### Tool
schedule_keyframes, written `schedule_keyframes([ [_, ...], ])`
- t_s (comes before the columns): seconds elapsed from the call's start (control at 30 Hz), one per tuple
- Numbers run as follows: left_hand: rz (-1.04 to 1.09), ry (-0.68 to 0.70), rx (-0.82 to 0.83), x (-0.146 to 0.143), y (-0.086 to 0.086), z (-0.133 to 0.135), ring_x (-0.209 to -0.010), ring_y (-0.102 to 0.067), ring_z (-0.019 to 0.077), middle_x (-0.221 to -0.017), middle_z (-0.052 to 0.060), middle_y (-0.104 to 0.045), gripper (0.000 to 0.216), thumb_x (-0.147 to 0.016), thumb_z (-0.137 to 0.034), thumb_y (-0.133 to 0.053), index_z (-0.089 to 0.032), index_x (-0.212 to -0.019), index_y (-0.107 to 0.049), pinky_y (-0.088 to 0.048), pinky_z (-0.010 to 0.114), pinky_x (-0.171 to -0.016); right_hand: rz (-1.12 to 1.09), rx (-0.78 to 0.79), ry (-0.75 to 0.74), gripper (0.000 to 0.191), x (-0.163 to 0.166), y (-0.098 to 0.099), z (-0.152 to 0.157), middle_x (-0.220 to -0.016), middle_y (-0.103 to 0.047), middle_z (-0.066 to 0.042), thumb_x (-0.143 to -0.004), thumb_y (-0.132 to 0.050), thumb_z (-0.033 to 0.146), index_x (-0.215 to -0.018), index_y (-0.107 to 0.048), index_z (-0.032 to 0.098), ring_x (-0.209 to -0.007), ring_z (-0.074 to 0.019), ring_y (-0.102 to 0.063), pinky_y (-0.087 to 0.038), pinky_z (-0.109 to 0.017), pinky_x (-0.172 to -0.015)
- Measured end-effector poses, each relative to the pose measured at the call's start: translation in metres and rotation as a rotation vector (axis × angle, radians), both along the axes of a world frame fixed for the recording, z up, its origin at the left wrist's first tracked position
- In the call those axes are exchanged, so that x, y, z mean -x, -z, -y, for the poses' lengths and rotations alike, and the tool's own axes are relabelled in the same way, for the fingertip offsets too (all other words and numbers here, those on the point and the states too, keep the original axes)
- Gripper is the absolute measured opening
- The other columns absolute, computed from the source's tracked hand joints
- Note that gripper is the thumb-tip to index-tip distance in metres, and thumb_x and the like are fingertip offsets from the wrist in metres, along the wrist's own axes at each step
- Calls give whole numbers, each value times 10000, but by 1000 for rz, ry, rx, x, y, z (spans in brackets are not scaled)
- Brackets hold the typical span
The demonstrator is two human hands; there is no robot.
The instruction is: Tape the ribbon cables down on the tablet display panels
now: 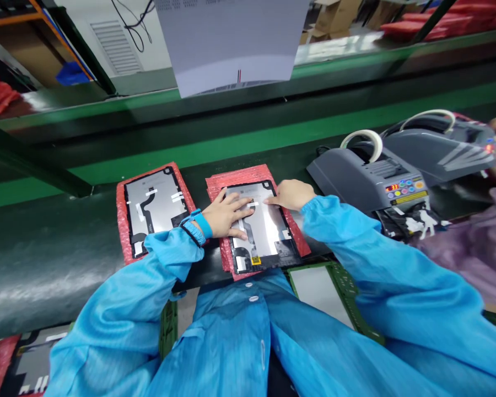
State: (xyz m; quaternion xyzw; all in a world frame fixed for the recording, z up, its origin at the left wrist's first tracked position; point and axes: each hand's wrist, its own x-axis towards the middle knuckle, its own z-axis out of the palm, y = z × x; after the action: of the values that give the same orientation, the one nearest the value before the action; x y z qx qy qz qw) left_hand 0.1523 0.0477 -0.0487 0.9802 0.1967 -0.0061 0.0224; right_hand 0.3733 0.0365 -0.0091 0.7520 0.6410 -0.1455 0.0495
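Silver panel (pixel 273 223) lies on red wrap (pixel 300 237) on the table (pixel 45 248). Left hand (pixel 227 214), fingers spread apart, rests at its ten o'clock; right hand (pixel 294 194) touches it at one o'clock, grip unclear. Tape machine (pixel 351 176): two o'clock; second panel (pixel 163 209): nine.

Light bright | glare — silver panel (pixel 268 223), dark bench (pixel 28 292) at left | soft blur — purple sleeve (pixel 471 231) | edges stretched

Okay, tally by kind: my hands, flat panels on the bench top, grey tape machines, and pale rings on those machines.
Your hands: 2 (left hand, right hand)
Panels: 2
Tape machines: 2
Pale rings: 2
Total: 8
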Motion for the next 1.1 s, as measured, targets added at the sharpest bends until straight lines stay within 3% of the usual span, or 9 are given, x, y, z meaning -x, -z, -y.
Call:
schedule_keyframes([
  [0.13, -18, 3, 1, -1, -3, 3, -1314, -347, 358, -1455, 111, -425, 790, -775, -704, -485, -195, -1378, -453, -124, 599, -1106, -509, -130, 103, 545, -58, 11, 65, -455, -538, -20, -717, -536, 694, -523, -553, 185, -447, -129, -521, -401, -258, -483],
  [0.27, -15, 2, -18, -2, -5, 6, -1318, -366, 346, -1427, 125, -460, 757, -785, -682, -497, -190, -1360, -478, -144, 610, -1105, -922, -489, 653, 572, -118, 38, 136, -435, -505, 19, -574, -612, 756, -587, -545, 188, -361, -92, -442, -342, -225, -366],
  [0.37, -5, -37, -39, -5, -6, 5, -1305, -392, 339, -1369, 136, -523, 717, -811, -670, -465, -195, -1347, -495, -156, 626, -1099, -1039, -784, 921, 546, -147, 50, 155, -496, -541, 19, -557, -659, 711, -664, -555, 186, -395, -86, -478, -344, -199, -355],
  [0.57, 67, -108, -99, -21, -15, 8, -1239, -466, 352, -1200, 166, -643, 695, -826, -668, -437, -162, -1289, -545, -223, 634, -1068, -1132, -921, 980, 369, -165, 46, 129, -571, -562, 16, -640, -700, 504, -658, -521, 181, -457, -69, -506, -344, -161, -370],
  [0.73, 133, -165, -148, -30, -22, 21, -1216, -477, 356, -1293, 136, -589, 590, -853, -580, -478, -182, -1283, -544, -260, 630, -1050, -1063, -1156, 955, 332, -164, 54, 134, -568, -541, 31, -641, -700, 463, -668, -515, 188, -491, -81, -525, -336, -162, -379],
  [0.93, 274, -175, -147, -42, -24, 34, -1179, -486, 341, -1238, 139, -616, 524, -887, -520, -449, -165, -1258, -549, -363, 584, -1006, -1173, -1140, 963, 408, -165, 64, 138, -713, -629, 22, -641, -684, 502, -818, -450, 218, -549, -86, -590, -390, -162, -414],
  [1.1, 358, -177, -80, -50, -19, 35, -1058, -537, 286, -1096, 127, -653, 423, -903, -463, -458, -140, -1142, -591, -452, 464, -948, -1166, -1199, 984, 468, -164, 62, 126, -652, -604, 59, -596, -729, 473, -820, -396, 232, -515, -80, -575, -350, -142, -383],
])
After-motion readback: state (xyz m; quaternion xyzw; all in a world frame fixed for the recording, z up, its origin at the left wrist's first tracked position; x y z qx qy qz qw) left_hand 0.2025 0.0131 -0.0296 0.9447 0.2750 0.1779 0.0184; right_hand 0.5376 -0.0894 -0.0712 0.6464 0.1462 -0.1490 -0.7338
